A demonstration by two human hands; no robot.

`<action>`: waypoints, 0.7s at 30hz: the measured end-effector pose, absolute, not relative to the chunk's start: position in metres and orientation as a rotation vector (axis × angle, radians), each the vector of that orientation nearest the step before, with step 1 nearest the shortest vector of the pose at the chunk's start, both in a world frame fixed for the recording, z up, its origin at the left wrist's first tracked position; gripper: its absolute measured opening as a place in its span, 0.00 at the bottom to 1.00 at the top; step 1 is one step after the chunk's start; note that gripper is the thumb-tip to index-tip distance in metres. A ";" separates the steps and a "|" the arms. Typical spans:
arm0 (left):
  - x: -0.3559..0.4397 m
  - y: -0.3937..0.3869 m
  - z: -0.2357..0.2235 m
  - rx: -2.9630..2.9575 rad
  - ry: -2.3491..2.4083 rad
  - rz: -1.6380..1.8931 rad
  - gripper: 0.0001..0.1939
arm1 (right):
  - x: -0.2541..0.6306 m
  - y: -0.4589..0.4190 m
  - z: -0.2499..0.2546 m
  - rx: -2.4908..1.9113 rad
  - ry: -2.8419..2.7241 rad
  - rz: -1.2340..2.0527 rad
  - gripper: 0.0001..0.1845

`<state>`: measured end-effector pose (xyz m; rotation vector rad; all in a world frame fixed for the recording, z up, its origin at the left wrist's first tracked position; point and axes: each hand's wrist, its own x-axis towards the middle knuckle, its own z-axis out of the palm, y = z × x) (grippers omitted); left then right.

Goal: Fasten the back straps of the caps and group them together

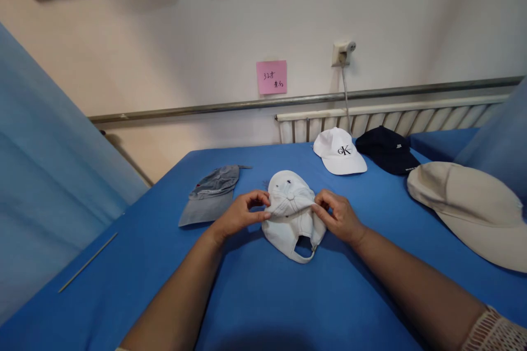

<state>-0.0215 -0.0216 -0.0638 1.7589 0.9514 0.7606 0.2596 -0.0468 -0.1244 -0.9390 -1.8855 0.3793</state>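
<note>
A pale, nearly white baseball cap point(288, 230) lies on the blue-covered table point(263, 307), its back opening and strap turned towards me. Its crown is creased, with a fold running across between my hands. On the left side of that fold, my left hand point(245, 211) pinches the fabric between thumb and fingers. My right hand point(335, 214) grips the cap's right side the same way. The cap's brim is not visible. Just left of my left hand rests a grey cap point(214, 192) with a slumped crown, its brim pointing towards me.
At the back right sit a white cap point(337, 151) with black letters and a dark navy cap point(385, 148). A large beige cap point(473, 203) lies at the right. A thin stick point(88, 262) is near the left edge. Blue curtains point(49, 175) hang at both sides; a radiator point(395, 116) stands behind.
</note>
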 end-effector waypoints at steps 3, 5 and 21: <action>-0.014 -0.025 -0.063 1.855 1.024 0.825 0.10 | 0.259 -0.045 -0.126 -0.930 -1.862 0.372 0.10; -0.012 -0.026 -0.064 1.796 0.999 0.875 0.11 | 0.258 -0.045 -0.127 -0.916 -1.842 0.374 0.11; 0.005 -0.043 -0.063 2.005 1.078 1.104 0.11 | 0.241 -0.056 -0.128 -0.947 -1.840 0.435 0.18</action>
